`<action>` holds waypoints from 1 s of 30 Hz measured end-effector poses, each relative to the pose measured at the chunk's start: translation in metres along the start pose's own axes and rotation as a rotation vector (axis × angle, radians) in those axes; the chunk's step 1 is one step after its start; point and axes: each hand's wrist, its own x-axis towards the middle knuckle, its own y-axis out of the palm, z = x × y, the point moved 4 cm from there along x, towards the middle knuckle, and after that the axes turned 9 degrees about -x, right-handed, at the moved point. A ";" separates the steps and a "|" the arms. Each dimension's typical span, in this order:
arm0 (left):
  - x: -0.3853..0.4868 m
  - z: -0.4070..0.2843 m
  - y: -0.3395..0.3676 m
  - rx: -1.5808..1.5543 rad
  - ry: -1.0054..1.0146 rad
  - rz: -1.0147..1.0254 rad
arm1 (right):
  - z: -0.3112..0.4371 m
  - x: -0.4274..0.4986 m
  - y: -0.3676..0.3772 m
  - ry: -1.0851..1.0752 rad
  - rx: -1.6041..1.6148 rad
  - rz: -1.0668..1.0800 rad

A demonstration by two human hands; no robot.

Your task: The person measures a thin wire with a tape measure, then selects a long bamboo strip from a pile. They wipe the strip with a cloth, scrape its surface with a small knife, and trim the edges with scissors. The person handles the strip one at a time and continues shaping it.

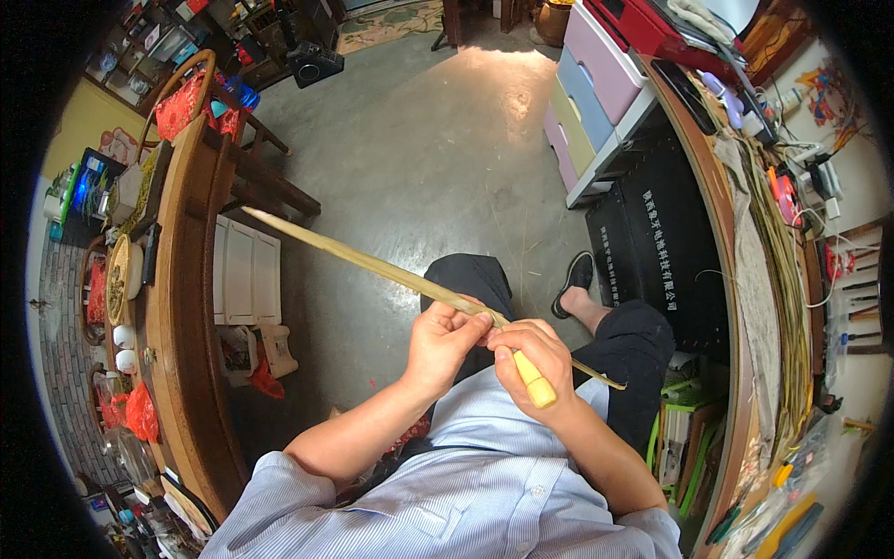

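A long, flattened dry plant stalk runs slantwise across my lap, its pale pointed end at the upper left and its thin end beside my right forearm. My left hand pinches it near the middle, thumb on top. Close against those fingertips, my right hand is closed around a tool with a yellow handle, whose butt points down towards me. The tool's working end is hidden by the fingers and the stalk, so its kind cannot be told. The stalk passes beneath or behind the right hand.
A wooden table stands on the left. The workbench on the right carries a bundle of long dry stalks and a phone. Under it are black boxes and pastel drawers. Thin scraps lie on the floor.
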 end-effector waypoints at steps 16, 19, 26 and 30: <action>-0.001 0.007 -0.005 0.093 0.067 0.007 | 0.000 0.000 0.000 0.003 0.008 0.017; -0.003 0.003 -0.004 0.150 0.101 -0.003 | 0.000 0.002 0.002 0.025 0.004 0.028; -0.009 0.001 -0.003 0.560 0.171 -0.012 | -0.006 0.001 0.003 0.062 -0.032 0.034; -0.003 -0.016 0.008 0.529 0.289 0.020 | -0.020 0.005 0.000 0.023 -0.244 0.099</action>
